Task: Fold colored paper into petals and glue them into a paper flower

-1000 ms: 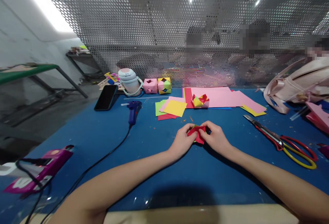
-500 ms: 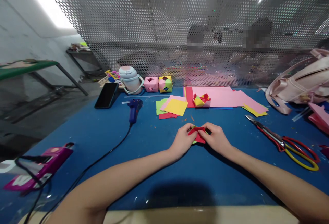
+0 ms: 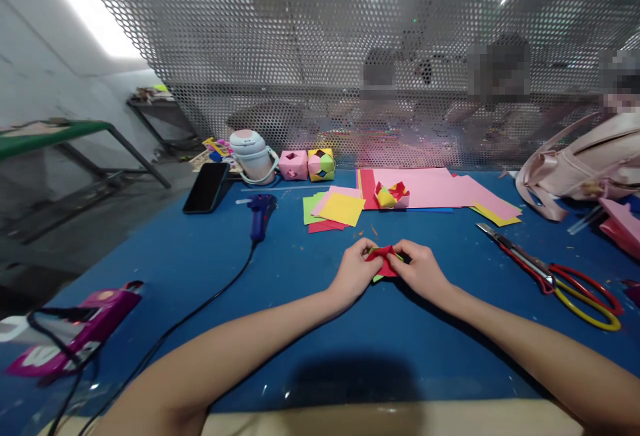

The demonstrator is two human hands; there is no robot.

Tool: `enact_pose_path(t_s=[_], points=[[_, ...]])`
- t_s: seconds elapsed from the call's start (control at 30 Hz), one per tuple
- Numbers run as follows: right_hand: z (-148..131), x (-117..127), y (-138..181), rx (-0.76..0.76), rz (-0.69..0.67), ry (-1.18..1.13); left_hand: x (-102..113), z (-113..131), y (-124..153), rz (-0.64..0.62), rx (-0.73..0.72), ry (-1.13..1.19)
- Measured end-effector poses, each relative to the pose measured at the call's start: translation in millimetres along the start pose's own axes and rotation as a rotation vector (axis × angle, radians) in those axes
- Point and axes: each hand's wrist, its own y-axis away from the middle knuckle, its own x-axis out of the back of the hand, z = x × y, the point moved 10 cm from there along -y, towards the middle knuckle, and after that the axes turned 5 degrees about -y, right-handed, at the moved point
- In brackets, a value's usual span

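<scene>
Between my hands, low over the blue table, is a folded red and green paper piece. My left hand pinches its left side, thumb on the red face. On the right side, my right hand grips it with thumb and fingers. The fingertips behind the paper are partly hidden. Beyond my hands sits a partly built paper shape in red, yellow and pink. To its left lies a stack of square papers, yellow on top, with pink, green and red beneath.
A blue glue gun with a trailing cord, a phone, a bottle and two paper cubes stand left. Pink sheets lie behind. Right are scissors, a box cutter and a bag. A perforated metal screen borders the back.
The red flap has shifted slightly under my thumbs, and more green edge shows at the right. Both hands keep their grip in nearly the same place.
</scene>
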Motion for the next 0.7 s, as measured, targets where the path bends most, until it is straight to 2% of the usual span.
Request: enact_pose_path(t_s=[0.13,0.47,0.7], points=[[0.0,0.3,-0.1,0.006,-0.014,-0.012,-1.2,-0.1,0.1,-0.008,0.030,0.031],[4.4,5.2,-2.0,-0.018,-0.009,-0.028,-13.2,15.6,5.8,-0.173,-0.016,0.025],[5.5,2.1,0.0,-0.025,-0.033,-0.051,-7.3,16.4,1.0,-0.130,-0.045,-0.019]])
